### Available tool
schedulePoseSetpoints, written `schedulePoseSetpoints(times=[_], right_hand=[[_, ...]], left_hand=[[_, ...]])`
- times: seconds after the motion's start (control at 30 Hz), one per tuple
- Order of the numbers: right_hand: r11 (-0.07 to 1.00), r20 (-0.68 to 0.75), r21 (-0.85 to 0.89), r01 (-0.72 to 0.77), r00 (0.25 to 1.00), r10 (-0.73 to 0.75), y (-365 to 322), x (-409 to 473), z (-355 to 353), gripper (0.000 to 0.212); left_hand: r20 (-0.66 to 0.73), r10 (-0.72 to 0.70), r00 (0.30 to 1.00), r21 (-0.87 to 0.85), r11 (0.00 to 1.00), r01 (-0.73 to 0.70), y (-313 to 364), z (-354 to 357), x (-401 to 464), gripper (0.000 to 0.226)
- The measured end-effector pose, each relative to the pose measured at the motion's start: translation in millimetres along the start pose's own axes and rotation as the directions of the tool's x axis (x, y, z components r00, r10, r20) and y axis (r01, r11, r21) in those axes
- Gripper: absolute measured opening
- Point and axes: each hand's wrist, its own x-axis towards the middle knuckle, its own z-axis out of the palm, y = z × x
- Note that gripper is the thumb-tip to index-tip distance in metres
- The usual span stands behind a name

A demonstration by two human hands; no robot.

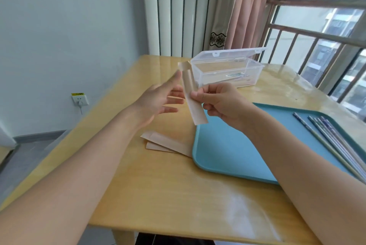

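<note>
Your right hand [219, 104] pinches a long brown paper sleeve [193, 94] between the thumb and the fingers, about halfway down it. The sleeve is up in the air, above the desk [158, 185], and it stands almost straight up. Its top end has a small flap folded over to the left. Its bottom end hangs over the near left corner of the blue tray [227, 149].

Your left hand [158, 102] is just beside the sleeve, with its fingers straight and spread out. It holds nothing. One fingertip is very close to the flap, but you cannot tell if it touches.

More paper sleeves [166, 144] lie flat on the desk below your hands, touching the left edge of the tray. Some long chopsticks [326, 138] lie on the right side of the tray. A clear box [227, 72] sits at the back of the desk with its lid [227, 54] up, and a few thin sticks lie inside it.
</note>
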Motion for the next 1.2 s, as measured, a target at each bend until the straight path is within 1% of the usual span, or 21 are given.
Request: schedulePoseSetpoints(times=[0.07,0.13,0.2,0.23,0.27,0.3,0.33,0.37,0.43,0.5,0.6,0.67,0.7,0.77,0.8,0.83,0.87,0.93,1.0,1.07,1.2], right_hand=[[0.999,-0.007,-0.042,-0.012,1.0,0.012,-7.9,-4.9,-13.0,0.019],[0.986,-0.06,-0.159,-0.058,0.997,0.049,-17.5,-14.4,-42.5,0.032],[0.882,-0.245,-0.443,-0.16,0.968,0.053,-24.9,-24.3,-86.5,0.042],[0.731,-0.362,-0.631,-0.261,0.932,0.02,-24.7,-28.6,-113.5,0.044],[0.498,-0.469,-0.769,-0.401,0.883,-0.013,-22.8,-40.1,-147.5,0.047],[0.279,-0.528,-0.817,-0.505,0.849,-0.011,-18.6,-48.5,-171.4,0.051],[0.15,-0.571,-0.81,-0.567,0.821,0.021,-11.6,-54.3,-188.5,0.053],[0.112,-0.604,-0.787,-0.607,0.795,0.063,-3.9,-63.2,-205.6,0.054],[0.161,-0.614,-0.759,-0.631,0.776,0.143,8.6,-69.3,-217.1,0.058],[0.196,-0.605,-0.751,-0.631,0.776,0.179,10.9,-70.7,-220.5,0.057],[0.165,-0.576,-0.774,-0.612,0.788,0.218,7.5,-70.6,-217.9,0.046],[0.188,-0.541,-0.792,-0.581,0.81,0.227,10.2,-71.0,-218.4,0.039],[0.26,-0.518,-0.784,-0.564,0.825,0.226,12.7,-71.6,-217.1,0.035],[0.592,-0.466,-0.64,-0.49,0.86,0.208,18.0,-71.4,-214.9,0.027],[0.772,-0.447,-0.484,-0.412,0.875,0.187,17.4,-70.7,-213.6,0.024],[0.903,-0.431,-0.295,-0.311,0.887,0.165,14.6,-69.9,-212.9,0.02],[0.975,-0.428,-0.102,-0.198,0.894,0.136,11.6,-69.1,-214.3,0.017],[0.974,-0.482,0.221,0.037,0.873,0.076,5.2,-67.0,-217.8,0.013],[0.912,-0.599,0.348,0.216,0.8,0.039,2.9,-66.7,-224.9,0.011],[0.891,-0.707,0.323,0.318,0.707,0.003,5.0,-66.1,-232.2,0.011],[0.9,-0.812,0.214,0.38,0.581,-0.052,10.2,-63.8,-234.3,0.046]], left_hand=[[-0.001,0.089,0.996,0.01,0.996,-0.089,5.8,33.1,8.4,0.039],[-0.079,0.103,0.992,-0.032,0.994,-0.106,10.1,74.3,22.7,0.037],[-0.091,0.024,0.996,-0.183,0.982,-0.04,11.5,108.9,33.1,0.038],[-0.045,-0.038,0.998,-0.253,0.967,0.025,11.0,121.3,36.1,0.037],[0.044,-0.097,0.994,-0.286,0.952,0.105,11.1,141.4,38.8,0.035],[0.131,-0.142,0.981,-0.275,0.946,0.173,9.1,153.1,38.6,0.034],[0.217,-0.173,0.961,-0.25,0.941,0.226,6.5,161.1,36.7,0.032],[0.298,-0.197,0.934,-0.214,0.94,0.266,4.5,174.3,36.2,0.03],[0.381,-0.244,0.892,-0.116,0.944,0.308,1.7,186.6,32.6,0.033],[0.398,-0.277,0.875,-0.037,0.948,0.317,-0.8,194.2,32.4,0.039],[0.373,-0.272,0.887,-0.041,0.95,0.309,-5.7,191.4,32.3,0.04],[0.36,-0.261,0.896,-0.044,0.954,0.296,-7.3,189.2,32.5,0.038],[0.356,-0.256,0.899,-0.042,0.956,0.29,-8.0,188.5,31.9,0.038],[0.362,-0.244,0.899,-0.035,0.961,0.275,-8.1,188.3,30.0,0.039],[0.37,-0.238,0.898,-0.027,0.963,0.267,-7.6,188.2,29.2,0.04],[0.378,-0.235,0.895,-0.02,0.965,0.261,-7.2,188.1,28.4,0.04],[0.387,-0.231,0.893,-0.016,0.966,0.257,-6.6,188.1,27.5,0.041],[0.413,-0.22,0.884,-0.011,0.969,0.247,-5.4,186.8,26.5,0.041],[0.448,-0.213,0.868,-0.009,0.97,0.243,-4.1,184.6,25.6,0.041],[0.485,-0.211,0.849,-0.013,0.969,0.248,-2.7,182.7,25.4,0.04],[0.541,-0.218,0.813,-0.029,0.96,0.277,-2.6,180.9,25.7,0.04]])
